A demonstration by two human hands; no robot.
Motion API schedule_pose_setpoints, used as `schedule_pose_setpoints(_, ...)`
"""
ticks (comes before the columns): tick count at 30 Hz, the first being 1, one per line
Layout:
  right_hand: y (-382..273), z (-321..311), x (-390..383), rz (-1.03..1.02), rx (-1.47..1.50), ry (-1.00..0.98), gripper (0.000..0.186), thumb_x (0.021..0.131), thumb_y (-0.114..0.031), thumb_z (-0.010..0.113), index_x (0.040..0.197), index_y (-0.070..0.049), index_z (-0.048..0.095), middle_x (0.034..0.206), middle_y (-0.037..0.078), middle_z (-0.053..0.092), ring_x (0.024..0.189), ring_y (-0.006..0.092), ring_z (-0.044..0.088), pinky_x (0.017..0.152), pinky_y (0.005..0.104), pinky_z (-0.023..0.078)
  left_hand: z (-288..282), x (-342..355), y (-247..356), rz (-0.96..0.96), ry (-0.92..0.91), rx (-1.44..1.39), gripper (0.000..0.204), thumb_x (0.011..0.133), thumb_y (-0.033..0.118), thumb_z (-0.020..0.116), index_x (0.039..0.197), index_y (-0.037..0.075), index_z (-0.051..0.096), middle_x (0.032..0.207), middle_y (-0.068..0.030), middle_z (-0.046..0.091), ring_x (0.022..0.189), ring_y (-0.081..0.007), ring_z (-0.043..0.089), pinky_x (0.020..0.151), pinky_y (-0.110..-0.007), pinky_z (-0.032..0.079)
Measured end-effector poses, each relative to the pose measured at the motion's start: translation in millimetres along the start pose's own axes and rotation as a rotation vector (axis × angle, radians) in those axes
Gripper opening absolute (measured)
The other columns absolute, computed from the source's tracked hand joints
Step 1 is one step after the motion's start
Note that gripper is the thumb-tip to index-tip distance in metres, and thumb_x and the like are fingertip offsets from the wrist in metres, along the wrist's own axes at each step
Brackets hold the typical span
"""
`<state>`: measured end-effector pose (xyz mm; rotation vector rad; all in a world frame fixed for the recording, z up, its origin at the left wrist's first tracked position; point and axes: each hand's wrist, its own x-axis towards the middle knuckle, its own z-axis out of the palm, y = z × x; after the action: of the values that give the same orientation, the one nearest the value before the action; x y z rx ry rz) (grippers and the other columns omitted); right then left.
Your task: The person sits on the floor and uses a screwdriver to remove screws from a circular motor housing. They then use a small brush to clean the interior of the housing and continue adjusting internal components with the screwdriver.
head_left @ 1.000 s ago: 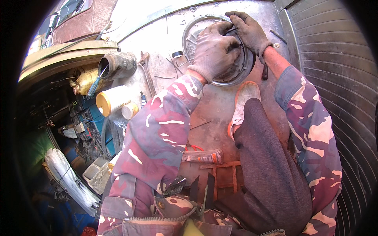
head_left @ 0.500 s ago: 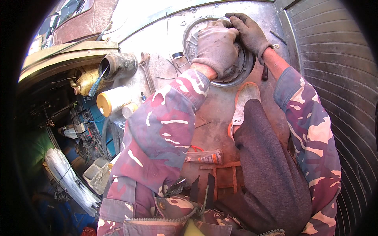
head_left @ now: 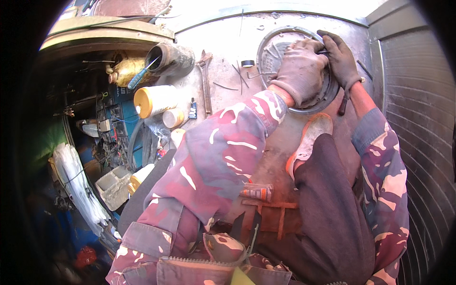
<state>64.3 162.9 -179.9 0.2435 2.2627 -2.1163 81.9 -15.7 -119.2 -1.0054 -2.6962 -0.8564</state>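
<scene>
A round grey metal part (head_left: 262, 46) with a raised rim, like a wheel or cover, lies flat on the pale metal surface (head_left: 223, 42). My left hand (head_left: 304, 69), in a grey-brown work glove, rests over its middle with curled fingers. What those fingers hold, if anything, is hidden. My right hand (head_left: 343, 59), gloved too, lies along the part's right edge, fingers stretched toward the left hand. Left of the part are a bent hex key (head_left: 259, 75) and a roll of black tape (head_left: 247, 63). A dark tool handle (head_left: 343, 104) lies below my right wrist.
At left are an adjustable wrench (head_left: 206, 85), a metal cylinder (head_left: 178, 61) with a blue-handled screwdriver (head_left: 137, 78), and a yellow-capped white bottle (head_left: 154, 100). A ribbed metal shutter (head_left: 413, 95) bounds the right. My shoe (head_left: 311, 135) stands just below the round part.
The view has shifted, so the whole scene sits further right and slightly lower. Both hands stay at the round part, in nearly the same pose.
</scene>
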Motion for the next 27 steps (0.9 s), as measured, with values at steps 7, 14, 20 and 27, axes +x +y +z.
schedule_pose_setpoints(7, -2.2, 0.6, -0.2, 0.062, 0.11, -0.011, 0.037, 0.11, -0.026, 0.056, 0.136, -0.001, 0.067, 0.129, 0.012, 0.07, 0.113, 0.0163, 0.066, 0.101, 0.0303, 0.053, -2.1, -8.7, -0.3, -0.026, 0.076, -0.098, 0.024, 0.081, 0.014, 0.071, 0.103, 0.01, 0.081, 0.13, -0.0151, 0.069, 0.124, -0.037, 0.063, 0.109, -0.048, 0.049)
schedule_pose_setpoints(14, -5.8, 1.8, -1.9, 0.03, 0.032, 0.013, 0.04, 0.109, -0.028, 0.057, 0.136, 0.0, 0.065, 0.132, 0.012, 0.069, 0.12, 0.0176, 0.063, 0.106, 0.0301, 0.049, -25.2, -34.0, 0.8, -0.233, 0.13, -0.234, 0.023, 0.091, 0.02, 0.073, 0.111, 0.011, 0.078, 0.129, -0.0119, 0.07, 0.125, -0.0351, 0.063, 0.107, -0.046, 0.05)
schedule_pose_setpoints(20, -5.7, -0.3, -7.0, -0.02, -0.015, 0.001, 0.041, 0.109, -0.03, 0.059, 0.136, 0.0, 0.066, 0.131, 0.011, 0.069, 0.12, 0.0173, 0.063, 0.107, 0.0293, 0.048, -69.2, -98.0, -65.8, -0.755, 0.218, -0.575, 0.03, 0.101, 0.028, 0.073, 0.116, 0.001, 0.074, 0.093, -0.004, 0.073, 0.077, -0.0054, 0.062, 0.063, -0.021, 0.05)
schedule_pose_setpoints(27, 3.5, -4.4, -1.1, 0.002, -0.009, -0.016, 0.04, 0.112, -0.027, 0.055, 0.14, 0.0, 0.062, 0.138, 0.009, 0.066, 0.127, 0.0148, 0.059, 0.114, 0.0304, 0.042, -56.7, -136.6, -112.7, -1.492, -0.2, -1.068, 0.073, 0.104, 0.067, 0.05, 0.114, -0.003, 0.069, 0.103, -0.0163, 0.073, 0.087, -0.0223, 0.07, 0.07, -0.034, 0.057)
